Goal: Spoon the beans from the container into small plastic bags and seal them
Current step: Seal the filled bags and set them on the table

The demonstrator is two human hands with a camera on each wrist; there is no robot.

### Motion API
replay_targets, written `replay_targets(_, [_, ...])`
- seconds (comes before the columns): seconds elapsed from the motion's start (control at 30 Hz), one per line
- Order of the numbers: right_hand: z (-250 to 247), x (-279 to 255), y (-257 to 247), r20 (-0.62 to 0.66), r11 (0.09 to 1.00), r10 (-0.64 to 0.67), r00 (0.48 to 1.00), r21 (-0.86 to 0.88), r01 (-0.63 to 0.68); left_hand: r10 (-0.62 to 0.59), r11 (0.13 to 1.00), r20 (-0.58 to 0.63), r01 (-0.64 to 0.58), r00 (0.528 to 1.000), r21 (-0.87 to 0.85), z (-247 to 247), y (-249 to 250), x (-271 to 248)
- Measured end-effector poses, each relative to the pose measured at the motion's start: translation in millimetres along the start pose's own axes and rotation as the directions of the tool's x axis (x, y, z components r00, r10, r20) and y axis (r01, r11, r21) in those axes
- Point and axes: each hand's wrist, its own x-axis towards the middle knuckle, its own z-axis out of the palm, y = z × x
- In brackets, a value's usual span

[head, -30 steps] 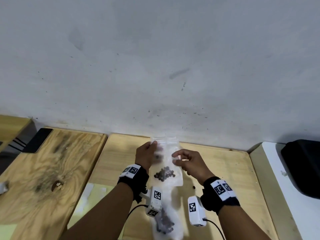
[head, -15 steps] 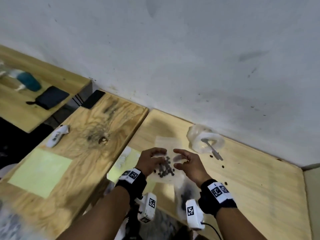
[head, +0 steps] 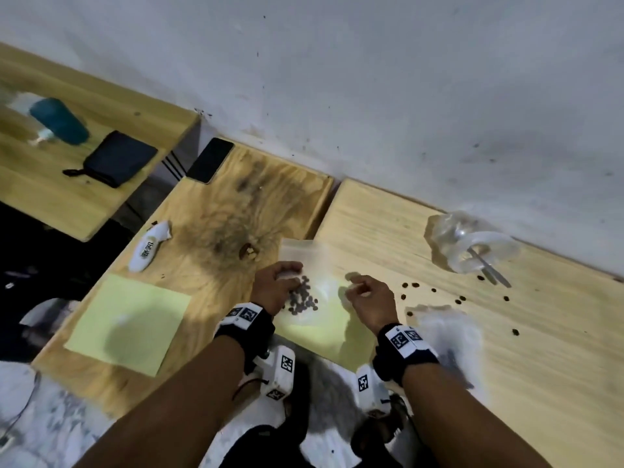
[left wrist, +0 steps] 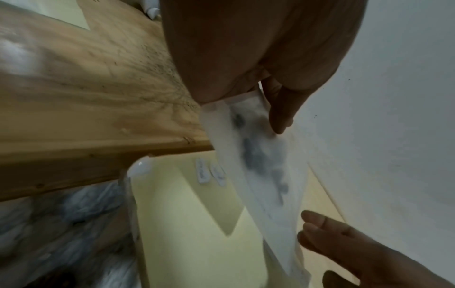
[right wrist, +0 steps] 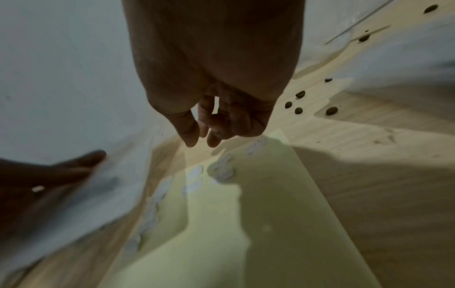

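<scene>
Head view is showing the left hand (head: 275, 285) pinching one edge of a small bag (head: 305, 292) of beans (head: 303, 297) while the right hand (head: 366, 297), loosely curled and empty, is hanging just beside its other edge; sealing well likely means pinching along the strip.

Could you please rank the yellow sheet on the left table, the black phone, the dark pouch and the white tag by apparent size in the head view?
1. yellow sheet, clearly largest.
2. dark pouch.
3. black phone.
4. white tag, smallest.
Pouch and phone lie farther away, so they may look smaller than they are.
</scene>
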Motion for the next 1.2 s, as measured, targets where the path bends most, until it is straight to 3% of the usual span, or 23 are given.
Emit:
replay_targets(0.13, [13.7,7.7,-6.7,-0.047,0.97,0.076,0.996,-0.229,-0.085,-0.001,1.0,0.013,0.001,1.0,-0.003,-9.1,-0.5,16.1])
replay_targets(0.23, [22.6,14.1,-8.8,-0.087,0.946,0.088,0.992,-0.306,-0.11,-0.009,1.0,0.017,0.009,1.0,-0.017,-10.7,-2.1,24.8])
replay_targets(0.43, [38.3,20.3,-12.8,-0.12,0.896,0.018,0.993,-0.439,-0.07,-0.032,0.998,-0.002,0.032,0.999,-0.046,-14.1,-8.0,32.9])
replay_targets(0.6, [46.1,25.6,-12.9,-0.153,0.937,0.117,0.981,-0.309,-0.16,-0.054,0.994,-0.011,0.053,0.998,-0.093,-19.4,-7.7,35.7])
replay_targets(0.8, [35.4,30.9,-17.0,-0.096,0.982,0.114,0.989,-0.143,-0.127,-0.004,0.989,-0.017,0.001,1.0,-0.146,-17.6,-4.2,40.0])
replay_targets(1.0, [11.2,22.8,-43.7,-0.139,0.959,0.043,0.989,0.283,-0.001,0.164,0.986,0.033,-0.164,0.986,0.006,0.9,2.9,34.6])
replay_targets(1.1, [4.2,14.1,-58.7,-0.096,0.968,-0.071,0.993,0.232,0.092,0.237,0.971,0.111,-0.24,0.965,0.009,16.8,11.8,24.4])
replay_targets(1.2, [-1.6,10.1,-59.3,-0.136,0.985,-0.117,0.984,0.111,0.132,0.27,0.962,0.175,-0.271,0.947,-0.018,32.8,18.9,17.7])
